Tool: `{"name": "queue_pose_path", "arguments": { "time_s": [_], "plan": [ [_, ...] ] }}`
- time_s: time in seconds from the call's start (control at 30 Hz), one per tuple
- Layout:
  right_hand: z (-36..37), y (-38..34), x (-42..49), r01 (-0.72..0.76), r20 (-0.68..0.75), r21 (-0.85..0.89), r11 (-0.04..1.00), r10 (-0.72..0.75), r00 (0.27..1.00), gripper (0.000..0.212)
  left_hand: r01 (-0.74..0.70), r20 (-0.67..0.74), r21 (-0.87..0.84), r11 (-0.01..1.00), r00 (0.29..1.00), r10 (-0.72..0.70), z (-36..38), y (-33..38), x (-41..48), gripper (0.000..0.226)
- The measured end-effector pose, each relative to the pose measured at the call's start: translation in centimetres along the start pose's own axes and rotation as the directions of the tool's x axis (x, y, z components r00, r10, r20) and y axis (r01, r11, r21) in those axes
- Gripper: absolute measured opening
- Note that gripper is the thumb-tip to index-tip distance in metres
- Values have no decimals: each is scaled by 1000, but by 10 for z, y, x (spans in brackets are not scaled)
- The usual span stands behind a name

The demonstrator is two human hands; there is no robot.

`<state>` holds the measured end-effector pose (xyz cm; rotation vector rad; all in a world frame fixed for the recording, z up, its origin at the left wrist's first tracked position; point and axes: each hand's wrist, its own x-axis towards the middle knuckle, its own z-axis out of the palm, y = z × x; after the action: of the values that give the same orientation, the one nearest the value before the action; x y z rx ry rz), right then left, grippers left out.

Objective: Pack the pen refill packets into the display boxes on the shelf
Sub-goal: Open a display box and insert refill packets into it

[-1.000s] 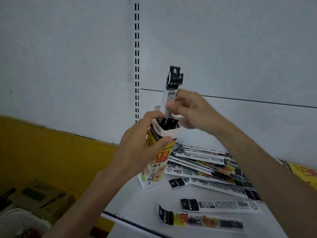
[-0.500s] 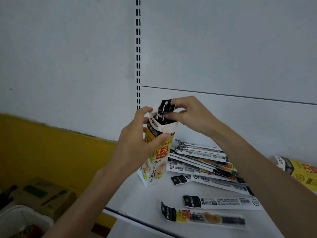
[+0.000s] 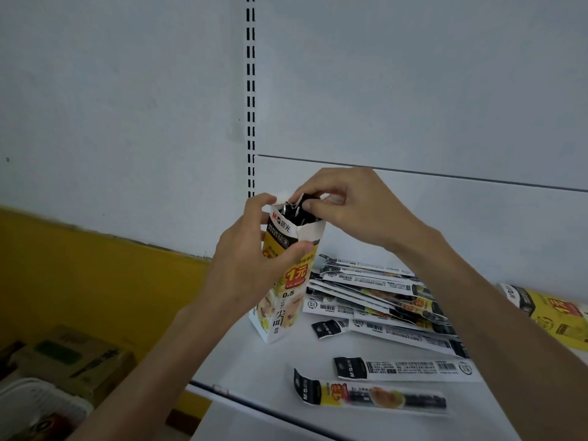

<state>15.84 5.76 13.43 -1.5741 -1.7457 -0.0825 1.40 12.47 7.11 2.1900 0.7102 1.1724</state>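
Note:
A tall white and yellow display box (image 3: 288, 297) stands tilted on the white shelf (image 3: 254, 361). My left hand (image 3: 251, 259) grips it round its upper half. My right hand (image 3: 346, 205) is at the box's open top, its fingertips pinching the black tops of refill packets (image 3: 300, 211) that sit inside. A loose pile of refill packets (image 3: 375, 294) lies flat on the shelf right of the box. Two single packets (image 3: 404, 369) (image 3: 369, 396) lie nearer the front edge.
A second yellow display box (image 3: 553, 310) lies on its side at the far right of the shelf. Below left, on the floor, are a cardboard carton (image 3: 70, 358) and a white basket (image 3: 35, 405). A slotted upright (image 3: 250, 90) runs up the back wall.
My right hand has pushed the packet it held above the box down into the box. The packet's black top now sits at the box's opening. My left hand still holds the box.

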Motion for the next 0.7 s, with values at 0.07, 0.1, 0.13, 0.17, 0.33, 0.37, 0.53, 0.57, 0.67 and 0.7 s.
{"name": "queue_pose_path", "arguments": {
  "time_s": [0.07, 0.1, 0.13, 0.17, 0.33, 0.37, 0.53, 0.57, 0.67, 0.7],
  "plan": [
    [5, 0, -1, 12, -23, 6, 1000, -12, 1000, 21, -1, -7, 0, 1000, 1000, 1, -1, -2, 1, 69],
    [7, 0, -1, 24, -32, 3, 1000, -24, 999, 21, 2, -7, -3, 1000, 1000, -2, -1, -3, 1, 69],
    [9, 1, 0, 36, -37, -7, 999, -36, 999, 22, 5, -7, -4, 1000, 1000, -5, -2, -3, 1, 69],
    [10, 1, 0, 48, -39, -16, 999, -49, 998, 23, 7, -5, -3, 1000, 1000, -7, -2, -3, 1, 69],
    [12, -2, 3, 56, 4, -74, 996, -56, 998, 24, -4, 5, 8, 1000, 1000, 4, -2, -2, 1, 68],
    [11, -4, 5, 50, 20, -87, 995, -48, 999, 24, -7, 6, 13, 1000, 1000, 7, -2, -2, 1, 68],
    [11, -13, 9, 26, 154, -269, 963, 16, 988, 24, -16, 4, 5, 1000, 1000, 16, -1, -2, 1, 69],
    [12, -14, 9, 26, 182, -274, 961, 25, 983, 25, -15, 4, 1, 1000, 1000, 15, -2, -2, 1, 70],
    [11, -19, 8, 11, 244, -304, 953, 67, 967, 28, -25, 13, -6, 1000, 1000, 25, -2, -2, 0, 70],
    [11, -20, 8, 8, 255, -312, 950, 76, 964, 29, -28, 17, -5, 1000, 999, 28, -3, -2, 0, 70]
  ]
}}
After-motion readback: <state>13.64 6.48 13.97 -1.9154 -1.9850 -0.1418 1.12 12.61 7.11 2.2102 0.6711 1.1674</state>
